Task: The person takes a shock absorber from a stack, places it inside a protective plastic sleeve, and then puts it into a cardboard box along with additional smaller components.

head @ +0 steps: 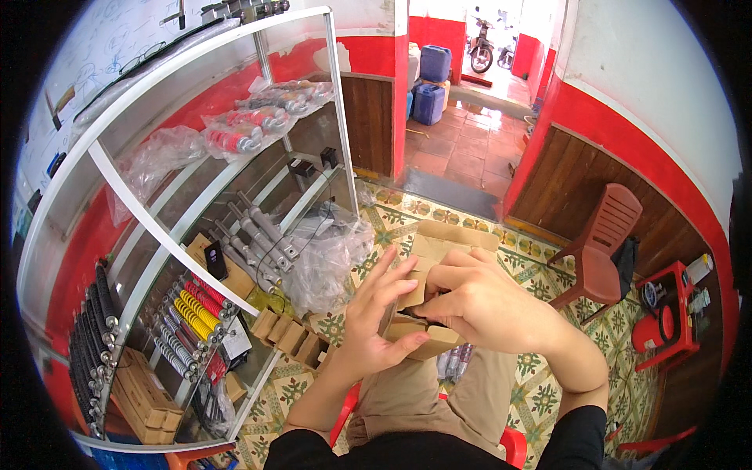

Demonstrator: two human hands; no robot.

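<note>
An open brown cardboard box (435, 343) is over my lap with its flaps raised; the long far flap stands out beyond my fingers. My left hand (376, 317) holds the box along its left side, fingers spread upward and thumb across the near edge. My right hand (479, 299) reaches into the opening with bent fingers, near a small dark part that is mostly hidden. Whether those fingers grip it cannot be told. Below the box, between my knees, several plastic-wrapped shock absorbers (455, 361) partly show.
On my left, a glass display cabinet (211, 170) holds coil-spring shock absorbers (197, 311) and grey fork tubes (258, 229). Small cardboard boxes (291, 338) line its edge. A brown plastic chair (605, 247) and a red stool (670, 317) stand right. Blue jerrycans (429, 103) sit beyond the doorway.
</note>
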